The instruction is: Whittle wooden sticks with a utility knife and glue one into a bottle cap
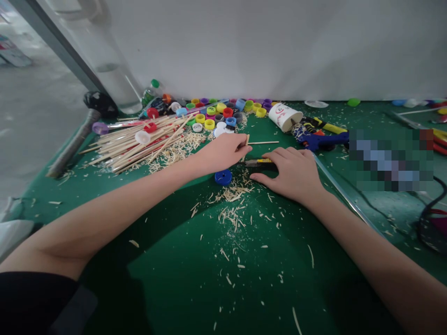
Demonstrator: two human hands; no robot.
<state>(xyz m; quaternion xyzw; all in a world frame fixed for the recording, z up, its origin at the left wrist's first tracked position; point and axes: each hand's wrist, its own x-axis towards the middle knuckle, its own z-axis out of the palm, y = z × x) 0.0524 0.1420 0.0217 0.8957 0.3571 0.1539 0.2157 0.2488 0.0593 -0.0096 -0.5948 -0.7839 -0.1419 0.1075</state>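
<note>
My left hand (225, 150) is closed in a pinch on a short wooden stick (247, 139) held upright. My right hand (293, 171) lies over a yellow and black utility knife (259, 163), fingers curled on its handle. A blue bottle cap (223, 177) lies flat on the green table (216, 279) just below my left hand. A thin wooden stick (263, 142) lies on the table behind both hands. Wood shavings (232, 191) are scattered under and in front of the hands.
A pile of long wooden sticks (139, 142) lies at the left, with several coloured bottle caps (218, 114) behind it. A tipped paper cup (284, 116) and a blue glue gun (319, 137) sit at the back right. Black cables (431, 223) run at the right edge.
</note>
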